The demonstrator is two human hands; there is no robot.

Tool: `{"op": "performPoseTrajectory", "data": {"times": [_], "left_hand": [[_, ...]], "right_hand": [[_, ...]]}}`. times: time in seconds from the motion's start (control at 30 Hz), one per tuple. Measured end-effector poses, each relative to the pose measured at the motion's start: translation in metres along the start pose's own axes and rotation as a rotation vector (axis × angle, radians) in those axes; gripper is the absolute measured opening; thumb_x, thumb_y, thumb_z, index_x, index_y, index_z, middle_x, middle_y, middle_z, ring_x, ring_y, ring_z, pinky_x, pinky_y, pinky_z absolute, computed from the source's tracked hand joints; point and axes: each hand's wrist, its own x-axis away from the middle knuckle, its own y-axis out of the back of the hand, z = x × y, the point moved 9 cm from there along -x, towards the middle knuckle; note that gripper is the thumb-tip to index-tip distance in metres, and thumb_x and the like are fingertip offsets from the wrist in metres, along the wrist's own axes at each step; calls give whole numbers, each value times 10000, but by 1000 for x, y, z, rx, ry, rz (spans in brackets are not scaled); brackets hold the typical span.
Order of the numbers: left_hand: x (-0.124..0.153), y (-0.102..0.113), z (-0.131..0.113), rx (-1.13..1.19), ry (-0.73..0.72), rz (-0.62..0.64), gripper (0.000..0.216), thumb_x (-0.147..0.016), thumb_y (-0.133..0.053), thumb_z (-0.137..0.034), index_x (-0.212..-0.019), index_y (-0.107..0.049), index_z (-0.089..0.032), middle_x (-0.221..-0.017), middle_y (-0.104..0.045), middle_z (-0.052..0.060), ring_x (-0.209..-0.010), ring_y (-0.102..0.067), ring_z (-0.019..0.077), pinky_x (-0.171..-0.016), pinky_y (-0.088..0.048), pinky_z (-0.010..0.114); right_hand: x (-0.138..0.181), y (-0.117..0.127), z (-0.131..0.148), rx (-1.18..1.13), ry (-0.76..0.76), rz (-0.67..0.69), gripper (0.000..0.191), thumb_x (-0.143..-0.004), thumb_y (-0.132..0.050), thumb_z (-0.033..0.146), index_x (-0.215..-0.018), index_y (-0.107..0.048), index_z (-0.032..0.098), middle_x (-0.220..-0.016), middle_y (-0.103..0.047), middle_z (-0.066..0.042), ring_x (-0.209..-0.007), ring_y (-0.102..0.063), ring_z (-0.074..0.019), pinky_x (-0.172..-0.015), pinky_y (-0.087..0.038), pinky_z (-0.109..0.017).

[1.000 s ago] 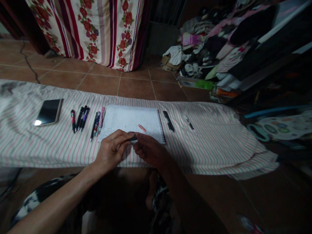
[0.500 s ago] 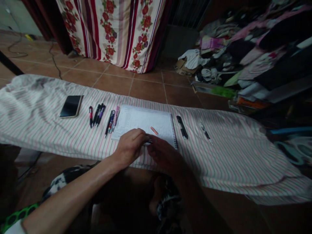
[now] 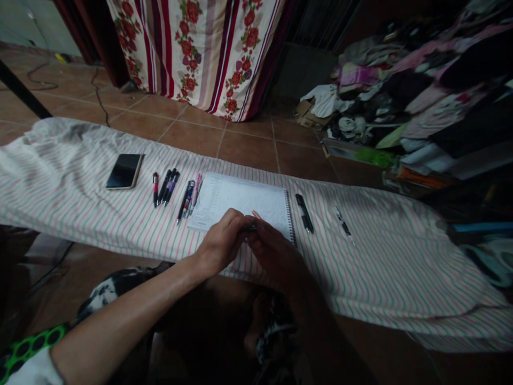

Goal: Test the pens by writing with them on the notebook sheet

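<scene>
My left hand (image 3: 223, 238) is closed, its fingers pinched at the front edge of the spiral notebook (image 3: 248, 191). My right hand (image 3: 276, 250), in shadow, meets it with fingers bent. Between the fingertips of both hands is a small dark, shiny pen-like piece (image 3: 250, 227), mostly covered, so its exact kind cannot be made out. Just beyond the fingers a small orange strip (image 3: 256, 214) lies on the page, partly hidden by my hands. The notebook lies flat with its spiral on the right.
Several pens (image 3: 186, 201) lie left of the notebook, and more pens (image 3: 167, 187) beside a phone (image 3: 124, 171). To the right are black pens (image 3: 304, 214) and a white-and-black pen (image 3: 344, 226). A striped cloth (image 3: 385, 262) covers the table. Clothes (image 3: 425, 101) are piled behind.
The view has shifted slightly, moving the scene to the right. My hands stay together on the small dark piece and now cover more of the orange strip.
</scene>
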Motion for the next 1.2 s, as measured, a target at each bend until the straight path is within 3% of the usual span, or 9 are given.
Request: {"op": "performPoseTrajectory", "data": {"times": [0.23,0.4,0.57,0.7,0.83,0.9,0.97,1.07,1.2], "left_hand": [[-2,8,1,-83,-17,-43,64,-848,-466,-149,-898,-440,-178,-833,-500,21,-772,-531,128,-652,-481,257],[4,18,-25,-295,-187,-130,139,-831,-511,-196,-964,-490,-161,-1109,-533,132,-1083,-498,235,-846,-469,398],[27,-15,-60,-207,-443,56,140,-838,-445,-113,-936,-545,-120,-934,-633,114,-1012,-561,209,-773,-510,317],[38,-20,-71,-161,-526,58,136,-820,-466,-94,-917,-560,-107,-920,-645,111,-1017,-566,217,-746,-514,303],[25,2,-55,-228,-403,-38,192,-827,-461,-117,-994,-553,-136,-985,-628,112,-1069,-534,222,-828,-483,369],[14,24,-34,-286,-216,-156,208,-820,-470,-116,-1009,-550,-147,-1076,-592,125,-1067,-520,218,-847,-465,387],[6,38,-14,-320,-79,-189,238,-826,-460,-117,-1047,-544,-141,-1112,-578,132,-1120,-484,229,-915,-421,426],[-2,27,-3,-273,-114,41,325,-841,-470,-170,-1162,-509,-135,-1150,-593,110,-1219,-406,236,-984,-364,443],[2,13,7,-239,-148,217,300,-869,-446,-192,-1152,-537,-152,-1067,-662,67,-1126,-510,203,-1046,-251,499]], "right_hand": [[-2,-2,-1,-8,-9,-4,194,-710,-685,305,-864,-672,188,-723,-616,-8,-583,-483,-63,-507,-418,-160],[3,9,18,13,83,-61,178,-716,-674,308,-856,-668,197,-704,-616,-1,-600,-516,-63,-528,-432,-167],[7,19,36,11,118,-95,194,-657,-711,314,-799,-652,195,-601,-554,26,-506,-470,-50,-435,-394,-141],[8,19,40,-27,144,-103,201,-614,-745,316,-757,-660,203,-555,-511,38,-467,-426,-43,-388,-357,-127],[9,15,38,-25,127,-83,211,-608,-757,319,-753,-665,197,-546,-521,35,-452,-412,-35,-385,-340,-129],[10,15,37,-3,125,-83,201,-629,-746,324,-759,-662,196,-558,-534,29,-458,-418,-35,-392,-338,-132],[10,15,33,35,119,-71,188,-658,-727,331,-772,-662,196,-574,-552,22,-469,-435,-39,-400,-344,-137],[7,15,25,76,92,-27,181,-669,-721,327,-776,-673,188,-586,-590,8,-472,-475,-49,-410,-366,-149],[4,10,20,68,55,42,170,-667,-725,316,-768,-692,184,-585,-627,2,-465,-530,-58,-416,-396,-154]]}}
